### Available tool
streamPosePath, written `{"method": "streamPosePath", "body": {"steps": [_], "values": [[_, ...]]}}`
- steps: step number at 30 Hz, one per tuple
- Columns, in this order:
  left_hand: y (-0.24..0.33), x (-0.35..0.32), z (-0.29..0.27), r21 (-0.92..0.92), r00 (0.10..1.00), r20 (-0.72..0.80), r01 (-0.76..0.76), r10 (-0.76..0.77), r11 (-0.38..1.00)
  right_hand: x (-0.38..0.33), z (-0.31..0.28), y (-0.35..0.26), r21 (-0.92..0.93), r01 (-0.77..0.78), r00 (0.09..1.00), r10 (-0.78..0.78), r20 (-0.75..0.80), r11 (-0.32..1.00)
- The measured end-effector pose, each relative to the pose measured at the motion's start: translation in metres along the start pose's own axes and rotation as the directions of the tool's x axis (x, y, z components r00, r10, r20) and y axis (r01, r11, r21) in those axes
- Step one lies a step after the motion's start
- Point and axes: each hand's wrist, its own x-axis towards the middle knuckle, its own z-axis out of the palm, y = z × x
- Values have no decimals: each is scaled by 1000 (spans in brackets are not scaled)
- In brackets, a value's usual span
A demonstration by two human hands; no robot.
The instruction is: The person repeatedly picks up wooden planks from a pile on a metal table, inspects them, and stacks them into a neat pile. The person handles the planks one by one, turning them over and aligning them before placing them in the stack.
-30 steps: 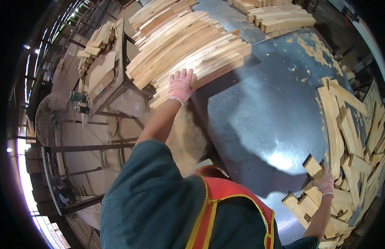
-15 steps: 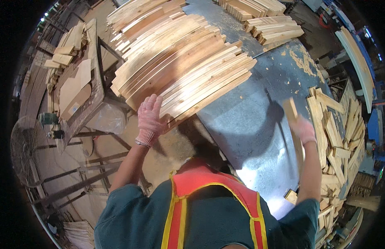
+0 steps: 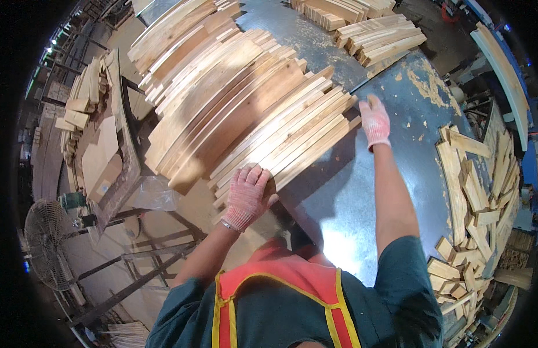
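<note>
My left hand [image 3: 246,200], in a pinkish knit glove, lies with fingers stretched over the near left ends of a row of wooden boards [image 3: 292,136]. The boards stand on edge side by side, and their left ends jut past the metal table's edge. My right hand [image 3: 375,123], gloved alike, is beside the right end of the nearest boards. Its fingers are extended and slightly apart, with nothing seen in them. The outermost board's end [image 3: 354,123] shows close to that palm; whether they touch is unclear.
Loose offcuts [image 3: 466,203] lie heaped along the right side of the metal table [image 3: 338,203]. Shorter stacked pieces [image 3: 379,40] sit at the back. On the left are a side table [image 3: 121,174] with cardboard and wood, a fan [image 3: 48,243] and metal frames.
My right hand has moved from the right side, where it held a wooden piece, up and left to the row's right end. My left hand has shifted right and down along the board ends.
</note>
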Motion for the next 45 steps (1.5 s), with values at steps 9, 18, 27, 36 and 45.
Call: {"method": "streamPosePath", "body": {"steps": [9, 18, 27, 36, 45], "values": [[2, 96, -18, -154, 988, 78, 145, -134, 977, 42, -37, -47, 826, -275, 944, -23, 329, 493], [-72, 157, -74, -13, 954, 249, 177, -169, 984, -129, -13, -97, 530, -713, 615, 48, 787, 460], [-310, 170, -108, -96, 861, 172, 498, -479, 862, -148, 61, -255, 246, -889, 335, 183, 924, 387], [-270, 131, -114, -796, 862, 506, 475, -18, 375, -149, 67, -281, 16, -657, 351, 287, 891, 754], [-194, 136, -153, -154, 896, 434, 183, -100, 971, -150, 78, -313, -17, -377, 559, 243, 793, 926]]}}
